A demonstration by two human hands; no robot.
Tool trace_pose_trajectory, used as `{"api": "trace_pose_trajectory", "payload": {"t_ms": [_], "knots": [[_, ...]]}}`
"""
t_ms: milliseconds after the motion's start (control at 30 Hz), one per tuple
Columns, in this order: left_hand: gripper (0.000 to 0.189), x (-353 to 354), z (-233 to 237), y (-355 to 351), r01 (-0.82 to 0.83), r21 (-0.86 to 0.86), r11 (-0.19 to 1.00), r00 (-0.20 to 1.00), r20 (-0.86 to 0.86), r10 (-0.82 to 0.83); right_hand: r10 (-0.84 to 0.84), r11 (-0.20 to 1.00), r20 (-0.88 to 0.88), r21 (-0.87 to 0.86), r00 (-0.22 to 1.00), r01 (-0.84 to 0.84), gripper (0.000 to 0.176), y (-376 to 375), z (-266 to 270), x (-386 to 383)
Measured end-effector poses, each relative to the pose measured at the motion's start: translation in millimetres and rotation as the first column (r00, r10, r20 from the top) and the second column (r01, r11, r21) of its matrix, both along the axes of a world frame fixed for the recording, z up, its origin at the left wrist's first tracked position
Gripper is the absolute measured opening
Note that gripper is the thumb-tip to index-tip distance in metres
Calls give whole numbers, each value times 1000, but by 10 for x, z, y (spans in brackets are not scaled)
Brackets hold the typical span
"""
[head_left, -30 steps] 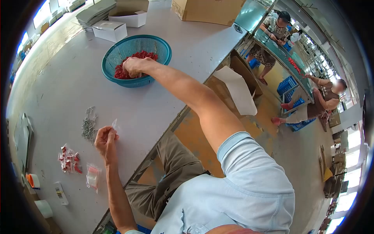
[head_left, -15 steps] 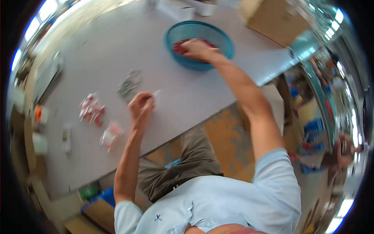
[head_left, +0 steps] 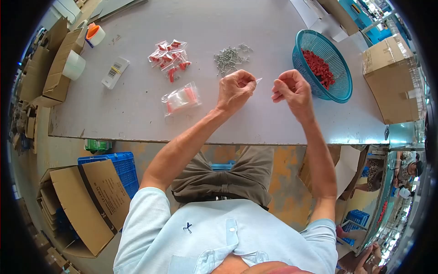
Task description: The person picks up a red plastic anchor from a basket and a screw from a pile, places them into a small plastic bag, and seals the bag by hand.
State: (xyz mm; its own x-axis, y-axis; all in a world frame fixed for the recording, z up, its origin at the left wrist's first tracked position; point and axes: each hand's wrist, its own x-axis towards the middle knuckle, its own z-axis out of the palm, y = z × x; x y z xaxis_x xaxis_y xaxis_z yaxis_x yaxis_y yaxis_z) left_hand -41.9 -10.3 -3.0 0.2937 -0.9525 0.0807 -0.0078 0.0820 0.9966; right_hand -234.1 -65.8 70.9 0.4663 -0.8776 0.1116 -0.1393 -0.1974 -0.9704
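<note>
My left hand [head_left: 237, 90] pinches a small clear plastic bag [head_left: 258, 80], whose corner sticks out past the fingertips. To its right, my right hand [head_left: 294, 91] is curled with thumb and fingers together; what it holds, if anything, is hidden. Red plastic pieces [head_left: 319, 68] fill part of the blue-green basket [head_left: 347, 75] beside that hand. Behind my left hand lies a pile of grey screws [head_left: 228, 60]. Filled little bags with red pieces [head_left: 169, 57] are heaped further left, and a pack of clear bags [head_left: 181, 99] rests nearer the front edge.
A cardboard box [head_left: 394, 75] stands at the table's right end. On the left are a white labelled box [head_left: 115, 73], an orange tape roll [head_left: 95, 34] and a white container [head_left: 74, 65]. Below are a blue crate [head_left: 123, 169] and an open carton [head_left: 91, 205]. Other people are at the far right.
My right hand has left the basket and come close to my left hand, which still pinches the clear bag. The camera view has turned and shifted.
</note>
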Motion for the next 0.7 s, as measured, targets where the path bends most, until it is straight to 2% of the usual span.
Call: {"api": "trace_pose_trajectory", "payload": {"t_ms": [67, 133, 167, 233, 267, 333, 467, 600, 667, 700], "knots": [[8, 0, -16, -2, -8, -7, 1000, 1000, 10, 9, 7, 998, -40, 61, 999, -5, 12, -14, -197, 24], [8, 7, -24, -2, -18, -14, 1000, 1000, 21, 18, 9, 996, -139, -84, 990, -21, 12, -33, -293, 68], [8, 9, -28, -4, -21, -22, 1000, 999, 39, 21, 15, 996, -141, -85, 990, -27, 12, -29, -318, 73], [8, 14, -28, -7, -29, -30, 999, 998, 54, 31, 6, 999, -24, 50, 1000, -4, 12, 53, -291, 144], [8, 12, -34, -6, -38, -44, 998, 997, 65, 41, 10, 999, -27, 52, 1000, -9, 12, 69, -288, 171], [8, 2, -39, -4, -46, -57, 997, 996, 73, 50, -15, 988, 104, 154, 994, -1, 13, 93, -288, 198], [8, -25, -26, 12, -38, -93, 995, 992, 115, 49, -11, 985, 101, 175, 995, -6, 19, 75, -342, 222], [8, -39, 40, 69, -19, -141, 990, 991, 130, 37, -51, 991, 80, 131, 995, 41, 27, 98, -353, 292], [8, -73, -120, -18, -48, -256, 966, 993, 96, 75, -44, 998, 27, 38, 999, 43, 29, 76, -401, 269], [11, -38, -127, -19, -28, -300, 954, 961, 253, 108, -16, 999, 1, -30, 1000, 16, 31, 28, -462, 223]]}}
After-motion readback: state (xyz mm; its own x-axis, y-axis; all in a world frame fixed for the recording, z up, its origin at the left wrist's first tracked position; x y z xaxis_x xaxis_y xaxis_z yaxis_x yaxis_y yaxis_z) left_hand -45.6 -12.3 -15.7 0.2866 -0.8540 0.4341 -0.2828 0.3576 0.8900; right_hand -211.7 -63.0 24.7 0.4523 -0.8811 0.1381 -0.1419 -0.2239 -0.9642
